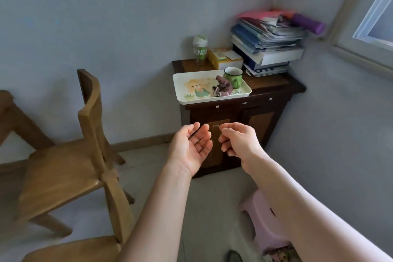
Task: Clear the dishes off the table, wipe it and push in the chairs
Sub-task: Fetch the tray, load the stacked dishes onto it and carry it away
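Reaching toward the tray (191,95) with both hands empty: my left hand (192,148) lies palm up, fingers straight and a little apart; my right hand (238,140) has its fingers loosely curled round nothing. The tray sits on the dark cabinet (274,89) in the corner, its front edge hanging just past the counter lip. On it stand a green mug (233,76) at the far right corner and a crumpled purple cloth (222,88) touching the mug. I judge the tray light, stiff and slick, so I would take it by both short rims and keep it level, or the mug could slide. The mug looks like enamel or ceramic, so chippable. The cloth is soft and would do for wiping. A chair (63,168) stands to my left, pulled out; only a corner of the table (12,117) shows
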`<state>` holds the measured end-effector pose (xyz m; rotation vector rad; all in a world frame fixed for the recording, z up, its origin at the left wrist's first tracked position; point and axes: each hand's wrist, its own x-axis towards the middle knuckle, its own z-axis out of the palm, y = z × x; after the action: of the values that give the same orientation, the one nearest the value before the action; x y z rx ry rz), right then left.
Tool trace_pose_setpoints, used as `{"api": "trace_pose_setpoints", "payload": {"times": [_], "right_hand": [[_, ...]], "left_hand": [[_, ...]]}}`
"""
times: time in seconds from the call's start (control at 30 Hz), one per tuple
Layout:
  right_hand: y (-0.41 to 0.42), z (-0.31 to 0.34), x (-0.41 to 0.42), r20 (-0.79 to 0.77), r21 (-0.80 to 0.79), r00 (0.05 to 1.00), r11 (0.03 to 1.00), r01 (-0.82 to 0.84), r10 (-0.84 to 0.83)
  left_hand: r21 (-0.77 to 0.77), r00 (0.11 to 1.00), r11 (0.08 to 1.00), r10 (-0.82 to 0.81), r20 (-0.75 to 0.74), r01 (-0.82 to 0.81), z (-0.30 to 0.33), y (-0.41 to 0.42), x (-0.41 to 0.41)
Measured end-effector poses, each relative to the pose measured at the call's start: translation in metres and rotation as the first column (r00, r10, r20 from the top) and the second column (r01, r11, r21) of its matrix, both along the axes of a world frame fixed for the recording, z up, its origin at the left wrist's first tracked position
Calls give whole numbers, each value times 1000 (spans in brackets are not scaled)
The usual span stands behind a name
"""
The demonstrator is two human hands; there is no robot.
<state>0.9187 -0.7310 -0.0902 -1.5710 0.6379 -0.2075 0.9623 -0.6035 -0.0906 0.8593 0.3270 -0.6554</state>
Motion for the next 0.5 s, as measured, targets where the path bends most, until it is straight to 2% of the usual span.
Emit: {"api": "trace_pose_setpoints", "payload": {"times": [0.27, 0.5], "right_hand": [[-118, -13, 115, -82, -38, 996, 999, -36, 33], [-183, -39, 211, -146, -188, 989, 980, -64, 37]], "left_hand": [[27, 997, 997, 72, -15, -71, -12, -96, 105], [108, 997, 991, 75, -7, -74, -17, -154, 177]]}}
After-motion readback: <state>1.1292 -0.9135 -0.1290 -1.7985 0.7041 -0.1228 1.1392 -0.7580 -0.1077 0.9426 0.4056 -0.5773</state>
